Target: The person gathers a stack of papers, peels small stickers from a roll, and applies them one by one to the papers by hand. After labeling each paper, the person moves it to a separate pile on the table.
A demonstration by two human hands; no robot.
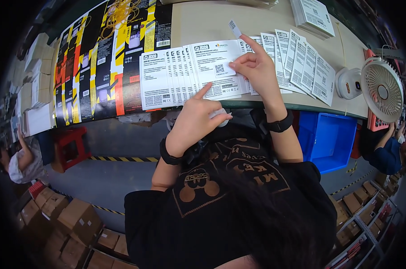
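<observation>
My left hand (pixel 196 119) rests its stretched index finger on a white printed card (pixel 203 62), the top one of an overlapping row of white cards (pixel 154 85). Its thumb points right, beside a small whitish piece that I cannot make out. Over the same card, my right hand (pixel 254 69) pinches thumb and finger at the edge of a small white code label (pixel 219 69), which lies on or just above the card. A second small code label (pixel 234 28) sticks to the raised right index fingertip. More white cards (pixel 312 67) fan out to the right.
Black, yellow and orange printed sheets (pixel 104 80) lie at left, with yellow rubber bands (pixel 120 18) on top. A card stack (pixel 312 18) stands at the back right, a white fan (pixel 382 89) at the right edge. Below hangs or stands a blue bin (pixel 326 143). Other people sit either side.
</observation>
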